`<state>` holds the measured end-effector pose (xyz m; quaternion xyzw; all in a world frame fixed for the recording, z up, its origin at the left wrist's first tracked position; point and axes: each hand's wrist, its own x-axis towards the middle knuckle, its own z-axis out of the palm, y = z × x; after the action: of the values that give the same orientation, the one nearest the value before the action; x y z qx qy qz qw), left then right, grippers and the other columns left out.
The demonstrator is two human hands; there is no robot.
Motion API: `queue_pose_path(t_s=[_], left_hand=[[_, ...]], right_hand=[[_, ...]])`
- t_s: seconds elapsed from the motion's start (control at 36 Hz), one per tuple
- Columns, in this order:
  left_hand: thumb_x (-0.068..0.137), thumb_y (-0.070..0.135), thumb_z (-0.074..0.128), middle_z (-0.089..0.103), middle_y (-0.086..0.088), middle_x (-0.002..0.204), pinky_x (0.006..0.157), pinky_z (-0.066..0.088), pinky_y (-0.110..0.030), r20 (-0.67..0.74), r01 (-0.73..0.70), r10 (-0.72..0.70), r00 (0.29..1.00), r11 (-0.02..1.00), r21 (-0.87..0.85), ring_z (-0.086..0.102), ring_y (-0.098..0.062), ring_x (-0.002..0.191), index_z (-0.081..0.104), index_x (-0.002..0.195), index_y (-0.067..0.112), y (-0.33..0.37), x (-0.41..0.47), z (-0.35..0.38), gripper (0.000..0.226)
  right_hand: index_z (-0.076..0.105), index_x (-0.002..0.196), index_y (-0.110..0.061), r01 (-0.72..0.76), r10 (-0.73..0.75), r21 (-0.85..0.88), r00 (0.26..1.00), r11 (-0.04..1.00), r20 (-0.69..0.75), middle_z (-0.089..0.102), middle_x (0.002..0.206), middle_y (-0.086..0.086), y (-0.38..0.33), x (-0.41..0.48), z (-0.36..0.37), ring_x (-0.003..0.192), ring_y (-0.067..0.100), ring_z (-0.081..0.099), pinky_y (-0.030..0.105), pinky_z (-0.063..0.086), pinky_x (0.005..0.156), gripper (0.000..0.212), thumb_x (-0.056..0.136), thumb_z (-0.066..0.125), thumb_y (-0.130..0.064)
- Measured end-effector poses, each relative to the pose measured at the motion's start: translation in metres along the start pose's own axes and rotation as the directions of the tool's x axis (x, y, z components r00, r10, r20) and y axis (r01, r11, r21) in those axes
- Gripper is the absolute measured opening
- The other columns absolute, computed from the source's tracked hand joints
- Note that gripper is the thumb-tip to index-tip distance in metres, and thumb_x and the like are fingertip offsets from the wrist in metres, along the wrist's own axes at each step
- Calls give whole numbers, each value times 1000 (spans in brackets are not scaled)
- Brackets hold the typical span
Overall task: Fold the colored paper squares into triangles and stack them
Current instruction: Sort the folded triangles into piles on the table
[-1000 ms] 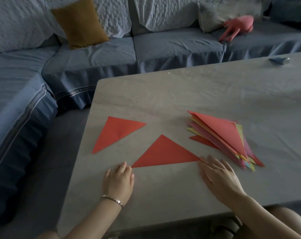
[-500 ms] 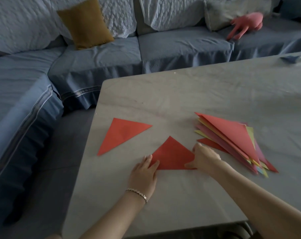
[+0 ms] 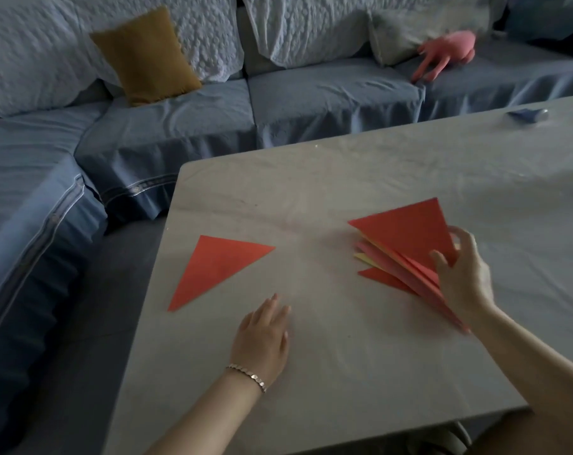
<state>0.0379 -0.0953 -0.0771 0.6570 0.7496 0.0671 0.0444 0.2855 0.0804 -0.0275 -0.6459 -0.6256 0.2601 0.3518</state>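
A red folded triangle [image 3: 409, 229] sits on top of the stack of colored paper triangles [image 3: 390, 267] at the right of the grey table [image 3: 327, 372]. My right hand [image 3: 462, 277] pinches that top triangle at its near right corner, thumb and fingers curled round the paper edge. A second red triangle [image 3: 217, 266] lies flat and alone on the table's left part. My left hand [image 3: 262, 336], with a bracelet on the wrist, rests flat on the bare table between the lone triangle and the stack, holding nothing.
A blue sofa [image 3: 327, 100] wraps round the table's far and left sides, with a mustard cushion [image 3: 145, 55] and a pink soft toy [image 3: 449, 52] on it. A small blue object [image 3: 526, 113] lies at the table's far right. The table's left edge drops to the floor.
My right hand lifted the near red triangle from in front of me and carried it right, onto the stack. My left hand let go of it and now lies on the table.
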Motion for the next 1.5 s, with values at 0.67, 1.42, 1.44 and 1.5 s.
queue_pose_path(t_s=[0.67, 1.42, 1.44, 1.5], left_hand=[[95, 27, 42, 33, -6, 147, 101, 35, -34, 117, 465, -471, 874, 882, 80, 37, -23, 131, 31, 139, 11, -129, 29, -32, 49], [65, 10, 39, 73, -1, 77, 60, 48, -21, -164, -259, 276, 947, 958, 121, 71, -15, 70, 72, 75, 18, -18, 14, 4, 35], [65, 10, 38, 73, -1, 78, 67, 44, -23, -153, -258, 271, 950, 961, 103, 71, -15, 71, 71, 76, 18, -16, 11, 5, 36], [64, 12, 36, 74, -3, 84, 74, 39, -23, -114, -240, 247, 962, 968, 72, 71, -16, 76, 72, 80, 18, -15, 6, 7, 40]], right_hand=[[60, 113, -23, 555, -306, -198, 683, 808, 663, 46, 128, 3, -54, -49, 93, 124, 22, 33, 29, 31, 101, 28, 86, 57, -25], [67, 102, -12, 546, -411, -240, 798, 803, 441, 62, 107, 4, -34, -62, 55, 108, 26, 54, 34, 42, 90, 21, 83, 60, -8], [68, 99, -11, 571, -442, -208, 778, 794, 447, 63, 103, 5, -31, -64, 57, 103, 29, 58, 36, 45, 88, 19, 81, 63, -7], [69, 97, -9, 615, -474, -166, 728, 771, 495, 66, 100, 7, -25, -68, 64, 97, 31, 62, 38, 48, 86, 20, 78, 67, -7]])
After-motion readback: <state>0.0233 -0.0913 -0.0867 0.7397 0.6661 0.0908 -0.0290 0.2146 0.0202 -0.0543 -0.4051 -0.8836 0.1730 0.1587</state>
